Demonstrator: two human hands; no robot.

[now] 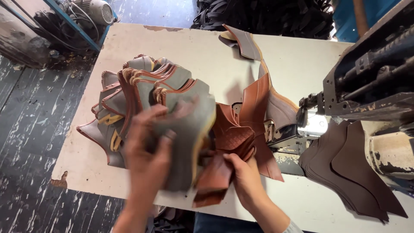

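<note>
Left hand [148,149] gripping grey leather piece [189,125], right hand [246,174] pinching brown piece [215,179] beside it

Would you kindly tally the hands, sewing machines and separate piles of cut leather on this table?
Hands: 2, left and right
Sewing machine: 1
Leather piles: 2, grey-brown stack and dark brown stack
Total: 5

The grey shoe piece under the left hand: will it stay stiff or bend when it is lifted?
The grey shoe piece probably flexes: it is a thin sheet, already curved under the left hand. It looks light, since similar pieces fan out in the stack. Its matte surface seems unlikely to slip.
</note>
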